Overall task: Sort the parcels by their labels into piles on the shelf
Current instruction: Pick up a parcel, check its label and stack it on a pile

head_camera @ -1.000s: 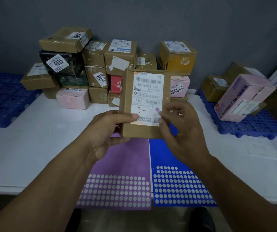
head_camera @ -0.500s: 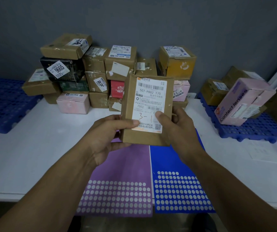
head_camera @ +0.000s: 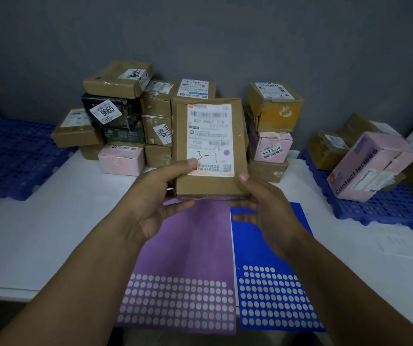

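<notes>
The left hand [head_camera: 155, 196] pinches the brown parcel [head_camera: 210, 181] by its lower left edge, thumb on its label [head_camera: 209, 131], and the right hand [head_camera: 262, 203] grips the lower right corner, holding it upright above the worktop [head_camera: 38, 233], likely so the purple dot [head_camera: 226, 152] can be read.

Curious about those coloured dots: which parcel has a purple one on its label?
The brown parcel held by the left hand and right hand: its purple dot sits beside the handwritten 3-1. The yellow box behind shows a blue dot.
</notes>
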